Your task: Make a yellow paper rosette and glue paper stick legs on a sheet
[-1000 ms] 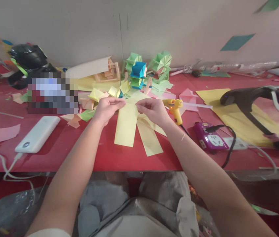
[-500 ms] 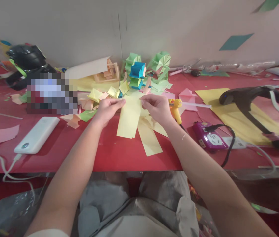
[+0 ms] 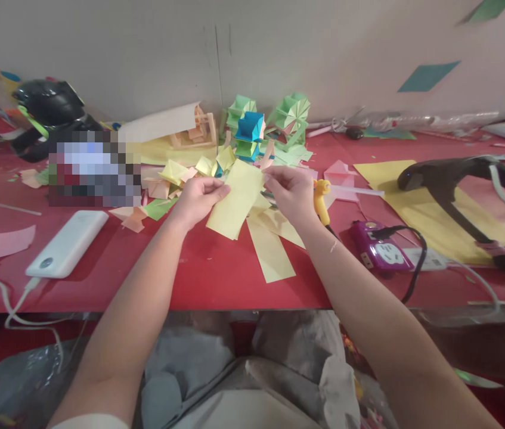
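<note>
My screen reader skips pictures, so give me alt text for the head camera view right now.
A person's left hand and right hand hold pale yellow paper over a red table, near loose yellow strips. A partly hidden yellow glue gun and purple power socket sit to the right, with blue and green folded paper shapes behind.

Thin, matt paper is seen in the pale yellow strip and, sharply creased, in the green folded ornaments. Smooth white plastic with a soft sheen is shown on the power bank, glossy purple plastic on the socket block. A smooth, faintly shiny surface is shown on the red table. Wrinkled, matt grey cloth is seen in the trousers, crinkled, glossy clear plastic in the bag.
</note>
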Action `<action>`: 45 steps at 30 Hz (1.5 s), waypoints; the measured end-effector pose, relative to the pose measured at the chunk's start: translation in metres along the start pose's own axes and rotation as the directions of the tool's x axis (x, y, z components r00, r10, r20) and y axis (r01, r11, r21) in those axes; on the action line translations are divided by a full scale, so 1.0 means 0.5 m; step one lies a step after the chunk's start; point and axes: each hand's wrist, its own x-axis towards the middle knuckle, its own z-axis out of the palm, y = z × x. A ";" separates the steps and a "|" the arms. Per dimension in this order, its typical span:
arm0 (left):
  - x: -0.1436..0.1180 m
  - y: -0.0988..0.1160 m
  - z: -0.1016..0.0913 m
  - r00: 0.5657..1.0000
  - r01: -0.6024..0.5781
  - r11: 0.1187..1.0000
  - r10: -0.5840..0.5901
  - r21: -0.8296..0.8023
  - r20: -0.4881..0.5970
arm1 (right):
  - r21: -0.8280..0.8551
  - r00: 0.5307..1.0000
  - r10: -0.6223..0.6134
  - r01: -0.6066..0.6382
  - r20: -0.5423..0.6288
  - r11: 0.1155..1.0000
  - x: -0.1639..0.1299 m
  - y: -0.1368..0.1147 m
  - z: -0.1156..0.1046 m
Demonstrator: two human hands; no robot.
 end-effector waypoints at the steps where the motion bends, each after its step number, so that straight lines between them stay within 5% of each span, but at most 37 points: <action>1: 0.000 0.002 -0.002 0.999 -0.002 1.000 0.002 -0.010 0.032 | -0.003 1.000 -0.004 0.004 -0.011 1.000 0.001 0.002 0.000; 10: 0.005 -0.010 -0.009 0.997 0.042 0.993 -0.049 0.110 0.058 | -0.013 0.997 -0.011 0.010 -0.072 1.000 0.007 0.018 -0.002; 17: 0.002 0.002 -0.019 0.982 -0.099 0.961 0.053 0.259 0.180 | -0.033 0.995 -0.026 0.023 -0.098 0.999 0.011 0.028 -0.008; 21: 0.000 0.004 -0.019 0.993 -0.078 0.921 0.036 0.382 0.116 | -0.025 0.994 -0.040 0.038 -0.101 0.999 0.010 0.028 -0.007; 29: -0.009 0.014 -0.023 0.957 0.037 0.988 -0.078 0.149 0.278 | -0.059 0.987 -0.062 0.054 -0.148 0.997 0.008 0.023 -0.014; 34: -0.002 0.002 -0.026 0.984 0.055 0.993 -0.071 0.103 0.161 | 0.013 0.991 0.000 0.001 -0.133 1.000 0.013 0.028 -0.013; 37: 0.003 -0.004 -0.022 0.999 0.003 0.994 -0.008 0.111 0.052 | 0.143 0.992 0.114 -0.106 -0.047 0.984 0.009 0.019 -0.004; 41: 0.005 -0.009 -0.007 0.999 -0.020 0.991 0.015 0.136 0.040 | 0.180 0.955 0.171 -0.217 0.241 0.960 -0.006 0.013 0.011; 45: 0.004 -0.013 0.006 0.996 -0.032 0.994 0.024 0.100 0.084 | 0.120 0.960 0.178 -0.207 0.217 0.971 -0.012 0.027 0.019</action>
